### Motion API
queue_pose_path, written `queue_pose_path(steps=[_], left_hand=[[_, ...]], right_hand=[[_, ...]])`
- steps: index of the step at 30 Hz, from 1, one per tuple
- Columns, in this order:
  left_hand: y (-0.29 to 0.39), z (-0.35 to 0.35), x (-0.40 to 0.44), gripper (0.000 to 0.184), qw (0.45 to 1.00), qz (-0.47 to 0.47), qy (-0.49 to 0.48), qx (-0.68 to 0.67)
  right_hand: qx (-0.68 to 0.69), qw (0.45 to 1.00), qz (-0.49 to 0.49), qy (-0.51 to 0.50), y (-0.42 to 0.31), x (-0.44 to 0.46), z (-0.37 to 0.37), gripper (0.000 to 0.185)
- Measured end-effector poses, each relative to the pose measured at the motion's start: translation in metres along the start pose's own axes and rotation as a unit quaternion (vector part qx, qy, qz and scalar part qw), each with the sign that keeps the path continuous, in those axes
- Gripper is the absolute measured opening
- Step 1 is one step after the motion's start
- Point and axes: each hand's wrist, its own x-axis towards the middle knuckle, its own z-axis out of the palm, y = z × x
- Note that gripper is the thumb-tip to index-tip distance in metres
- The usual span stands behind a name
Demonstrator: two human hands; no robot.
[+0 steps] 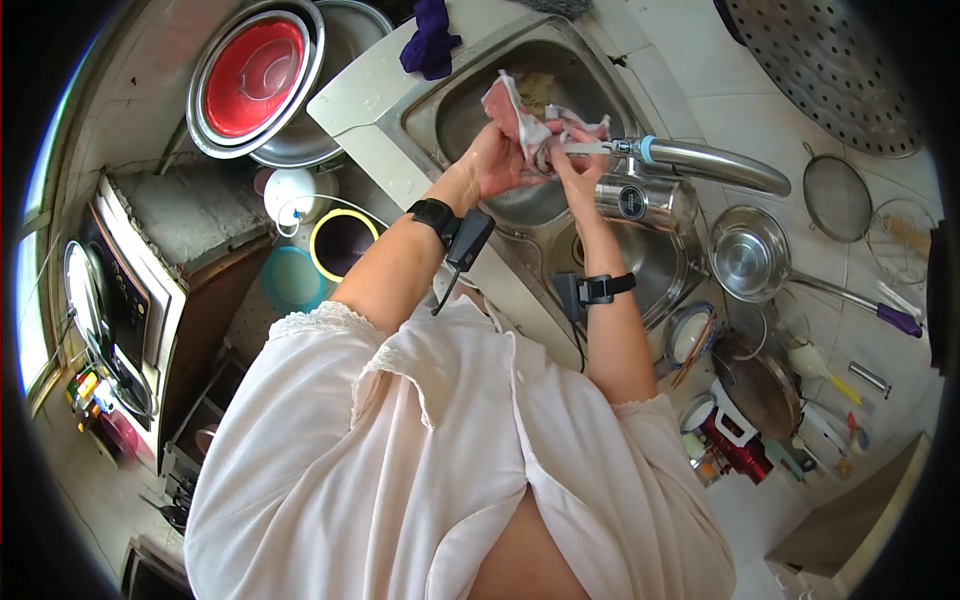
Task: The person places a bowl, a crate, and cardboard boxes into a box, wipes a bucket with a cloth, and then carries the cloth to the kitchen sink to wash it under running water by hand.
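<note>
Over the left basin of a steel sink (418, 118), a pink and white cloth (513, 112) is held between both hands, under the spout of the curved faucet (720, 165). My left hand (497, 163) has its fingers curled round the cloth's lower part. From the right, my right hand (580, 168) pinches the bunched white part of the cloth, close to the spout. One pink corner stands up above my left hand. Some brownish matter (537, 92) lies in the basin behind the cloth.
A steel canister (650, 204) stands right of the hands. A purple cloth (430, 42) lies at the sink's back left. Left are stacked basins with a red one (255, 80). A saucepan (748, 253), strainer (838, 198) and steamer plate (830, 70) are at right.
</note>
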Motion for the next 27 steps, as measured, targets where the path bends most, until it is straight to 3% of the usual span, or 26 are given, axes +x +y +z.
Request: queue_pose_path(steps=[2, 3, 4, 6, 7, 9, 10, 11, 12, 13, 14, 16, 17, 18, 20, 22, 24, 25, 26, 27], left_hand=[[0.003, -0.006, 0.008, 0.049, 0.999, -0.004, 0.005, 0.048], [0.002, -0.009, 0.011, 0.05, 0.995, -0.011, 0.009, 0.095], [0.002, -0.013, 0.013, 0.05, 0.995, -0.011, 0.009, 0.095], [0.006, -0.02, 0.012, 0.057, 0.981, -0.049, 0.039, 0.182], [0.007, -0.022, 0.01, 0.057, 0.981, -0.048, 0.04, 0.183], [0.009, -0.029, 0.006, 0.065, 0.971, -0.096, 0.11, 0.188], [0.008, -0.035, 0.005, 0.065, 0.971, -0.096, 0.111, 0.187], [0.006, -0.042, 0.005, 0.069, 0.968, -0.081, 0.109, 0.21], [0.005, -0.048, 0.007, 0.072, 0.965, -0.065, 0.106, 0.232], [0.003, -0.048, 0.007, 0.061, 0.966, -0.058, 0.111, 0.227], [-0.003, -0.047, 0.009, 0.061, 0.966, -0.059, 0.11, 0.225], [-0.015, -0.044, 0.016, 0.04, 0.83, 0.009, 0.135, 0.541], [-0.02, -0.057, 0.024, 0.02, 0.838, 0.062, 0.136, 0.524], [-0.016, -0.059, 0.025, 0.02, 0.838, 0.062, 0.138, 0.524], [-0.009, -0.059, 0.023, 0.017, 0.938, 0.094, 0.152, 0.296], [-0.002, -0.048, 0.02, 0.022, 0.947, 0.112, 0.149, 0.26], [0.002, -0.034, 0.017, 0.022, 0.918, 0.221, 0.2, 0.263], [0.003, -0.035, 0.024, 0.027, 0.89, 0.252, 0.196, 0.327], [-0.001, -0.036, 0.028, 0.027, 0.889, 0.252, 0.197, 0.328], [-0.003, -0.02, 0.023, 0.029, 0.787, 0.299, 0.231, 0.488]], right_hand=[[-0.238, 0.941, -0.24, 0.038, -0.02, -0.005, 0.001, 0.034], [-0.249, 0.955, -0.16, -0.029, -0.035, -0.007, 0.0, 0.03], [-0.249, 0.955, -0.16, -0.029, -0.031, -0.005, -0.005, 0.03], [-0.44, 0.872, -0.181, -0.118, -0.024, 0.003, -0.016, 0.027], [-0.438, 0.872, -0.182, -0.118, -0.036, 0.003, -0.018, 0.027], [-0.399, 0.915, -0.002, -0.061, -0.059, 0.004, -0.025, 0.025], [-0.398, 0.915, -0.002, -0.062, -0.035, 0.009, -0.036, 0.025], [-0.296, 0.953, -0.054, -0.012, 0.011, 0.018, -0.05, 0.023], [-0.103, 0.994, -0.004, -0.017, 0.0, 0.013, -0.047, 0.023], [0.094, 0.995, 0.044, -0.004, -0.008, 0.008, -0.044, 0.023], [0.092, 0.995, 0.045, -0.004, -0.009, 0.006, -0.04, 0.023], [0.183, 0.98, 0.065, 0.05, 0.005, 0.007, -0.033, 0.024], [0.13, 0.989, 0.046, 0.056, 0.007, 0.008, -0.043, 0.022], [0.077, 0.995, 0.027, 0.063, 0.008, 0.009, -0.052, 0.02], [0.29, 0.953, 0.062, -0.059, -0.054, -0.007, -0.06, 0.02], [0.253, 0.965, 0.065, -0.02, -0.038, -0.008, -0.069, 0.024], [0.26, 0.957, 0.073, 0.108, -0.042, -0.015, -0.066, 0.027], [0.227, 0.971, 0.073, 0.016, -0.031, -0.013, -0.074, 0.028], [0.227, 0.971, 0.074, 0.016, -0.017, -0.014, -0.077, 0.028], [0.089, 0.993, 0.065, -0.033, -0.012, -0.017, -0.073, 0.028]])
